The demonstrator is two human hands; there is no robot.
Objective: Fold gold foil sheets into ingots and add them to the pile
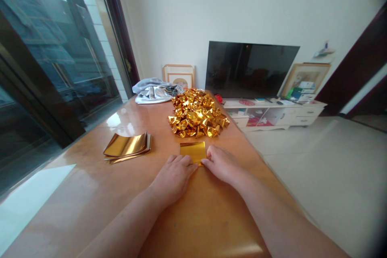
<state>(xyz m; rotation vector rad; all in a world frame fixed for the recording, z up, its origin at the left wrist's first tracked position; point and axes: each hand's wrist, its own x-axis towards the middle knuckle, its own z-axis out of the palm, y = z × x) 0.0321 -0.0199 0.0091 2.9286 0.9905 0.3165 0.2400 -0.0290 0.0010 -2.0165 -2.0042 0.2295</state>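
Note:
A small sheet of gold foil paper [193,151] lies flat on the wooden table in front of me. My left hand [175,175] rests on its lower left edge, fingers curled and pressed down on the paper. At the lower right corner, my right hand [222,164] pinches the paper's edge between thumb and bent fingers. A narrow strip along the near edge looks folded, though my fingertips partly cover it. Just beyond the sheet rises a heap of folded gold foil pieces [198,115]. To the left sits a stack of gold foil sheets [127,146] with curling edges.
The wooden table [193,225] has its right edge close to my right forearm. Folded grey cloth [155,90] lies at the far end. A pale sheet [33,201] covers the near left. Beyond stand a television [250,70] and a white cabinet [284,117]; glass doors flank the left.

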